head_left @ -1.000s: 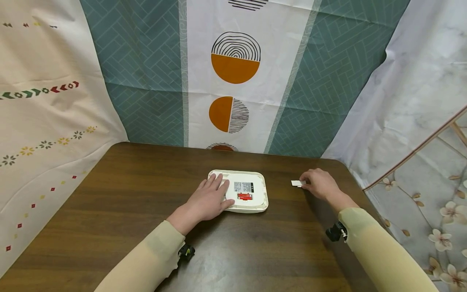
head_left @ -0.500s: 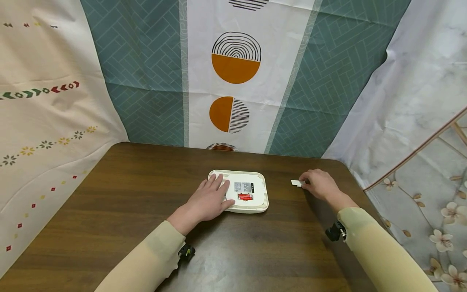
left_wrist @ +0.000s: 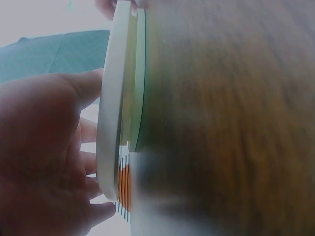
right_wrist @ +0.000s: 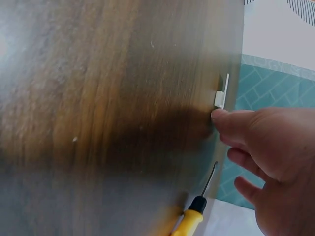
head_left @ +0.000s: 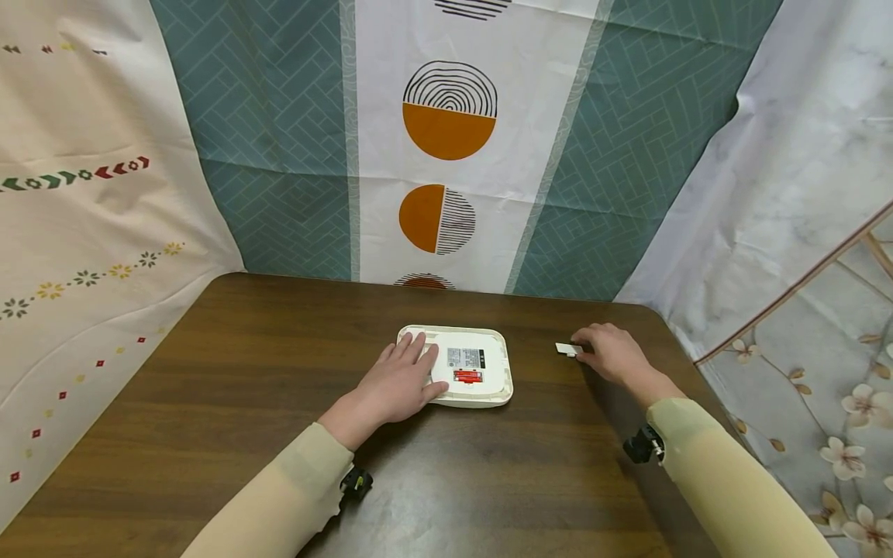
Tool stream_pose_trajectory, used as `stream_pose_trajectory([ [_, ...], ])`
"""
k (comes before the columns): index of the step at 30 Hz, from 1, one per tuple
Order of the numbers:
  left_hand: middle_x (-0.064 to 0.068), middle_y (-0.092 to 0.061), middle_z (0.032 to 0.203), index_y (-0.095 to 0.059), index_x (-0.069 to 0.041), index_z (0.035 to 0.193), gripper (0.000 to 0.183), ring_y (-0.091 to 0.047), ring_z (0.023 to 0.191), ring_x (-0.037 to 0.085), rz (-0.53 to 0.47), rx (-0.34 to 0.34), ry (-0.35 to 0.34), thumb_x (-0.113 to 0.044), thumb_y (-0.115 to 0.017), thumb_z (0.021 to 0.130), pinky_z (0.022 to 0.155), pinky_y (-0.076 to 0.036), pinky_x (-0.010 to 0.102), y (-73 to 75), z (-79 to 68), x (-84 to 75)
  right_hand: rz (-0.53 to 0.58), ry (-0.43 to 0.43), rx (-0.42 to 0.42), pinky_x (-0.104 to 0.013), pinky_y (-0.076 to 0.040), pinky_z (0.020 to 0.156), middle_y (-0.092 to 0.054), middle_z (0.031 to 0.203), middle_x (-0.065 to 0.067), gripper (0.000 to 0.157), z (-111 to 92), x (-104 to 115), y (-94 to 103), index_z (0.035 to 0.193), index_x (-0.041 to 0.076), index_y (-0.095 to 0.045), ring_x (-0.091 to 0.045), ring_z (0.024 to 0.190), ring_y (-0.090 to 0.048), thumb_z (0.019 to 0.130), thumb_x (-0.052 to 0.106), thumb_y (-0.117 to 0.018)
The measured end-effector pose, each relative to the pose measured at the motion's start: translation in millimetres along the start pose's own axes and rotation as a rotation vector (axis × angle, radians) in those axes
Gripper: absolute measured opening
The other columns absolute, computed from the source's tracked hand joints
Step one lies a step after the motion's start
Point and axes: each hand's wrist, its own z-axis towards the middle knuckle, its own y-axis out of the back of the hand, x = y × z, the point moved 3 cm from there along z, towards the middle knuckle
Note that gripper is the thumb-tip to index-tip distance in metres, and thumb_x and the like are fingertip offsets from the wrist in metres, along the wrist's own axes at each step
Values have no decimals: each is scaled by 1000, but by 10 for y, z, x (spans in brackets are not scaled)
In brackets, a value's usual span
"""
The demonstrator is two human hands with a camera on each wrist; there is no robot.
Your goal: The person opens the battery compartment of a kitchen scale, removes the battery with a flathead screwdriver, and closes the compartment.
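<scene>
A white, rounded-rectangular device (head_left: 497, 387) lies underside up on the table, with a grey label and red batteries (head_left: 468, 377) in an uncovered bay. Across its left end rests my left hand (head_left: 394, 381), fingers spread and fairly straight. The left wrist view shows the device's edge (left_wrist: 109, 108) with the hand beside it. To the right, my right hand (head_left: 608, 353) pinches one end of a small white battery cover (head_left: 567, 349) low over the table. A tab juts from the cover (right_wrist: 220, 99) in the right wrist view; whether it touches the wood I cannot tell.
A screwdriver (right_wrist: 189, 221) with a yellow and black handle lies near the right hand, visible only in the right wrist view. The brown wooden table (head_left: 446, 473) ends at patterned cloth hangings (head_left: 446, 170) behind and at both sides.
</scene>
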Motion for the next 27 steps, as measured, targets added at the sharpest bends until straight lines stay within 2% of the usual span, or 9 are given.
stream_pose_trajectory([
  [5, 22, -21, 181, -38, -5, 172, 77, -13, 168, 43, -5, 5, 4, -54, -56, 114, 134, -16, 60, -3, 4, 12, 26, -32, 2, -70, -51, 102, -70, 136, -26, 46, -73, -34, 50, 139, -3, -71, -53, 126, -63, 97, 10, -86],
  [11, 21, -20, 181, -38, -6, 172, 78, -12, 168, 43, -3, 5, 6, -55, -55, 114, 134, -15, 60, 4, 0, 16, 44, -75, -2, -73, -45, 110, -58, 152, -32, 65, -200, -106, 54, 156, -4, -55, -57, 138, -54, 103, 22, -82],
  [18, 22, -21, 181, -38, -5, 172, 78, -13, 168, 44, -10, 2, 3, -55, -56, 114, 133, -15, 61, 2, -5, 13, 33, -87, -49, -72, -40, 115, -53, 157, -34, 72, -364, -238, 25, 159, -7, -50, -59, 142, -50, 104, 28, -80],
  [27, 22, -20, 181, -38, -5, 172, 78, -13, 168, 43, -12, 4, 1, -54, -55, 114, 134, -15, 61, 1, 3, 3, 1, -135, -82, -72, -43, 112, -54, 152, -39, 80, -571, -391, 34, 160, -9, -46, -60, 138, -53, 101, 30, -83],
])
